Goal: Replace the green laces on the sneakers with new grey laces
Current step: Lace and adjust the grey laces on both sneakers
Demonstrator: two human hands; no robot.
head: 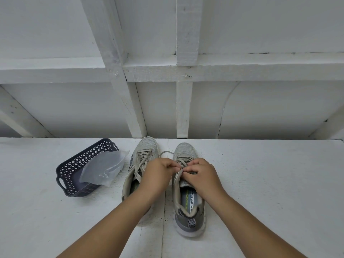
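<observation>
Both hands meet over the right sneaker (188, 192): the left hand (158, 175) and right hand (200, 176) each pinch its lace (183, 162) at the upper eyelets. That sneaker's long axis runs straight away from the person; the left sneaker (143, 155) lies just beside it.

Left hand (158, 174) hides left sneaker's (143, 159) tongue (mostly).

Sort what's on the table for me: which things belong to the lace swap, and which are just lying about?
In the job:
- right sneaker, its lace pinched by the left hand and the right hand
- left sneaker, laced

Maybe in the job: clear bag, contents not visible

Lying about:
- dark basket under the bag
</observation>
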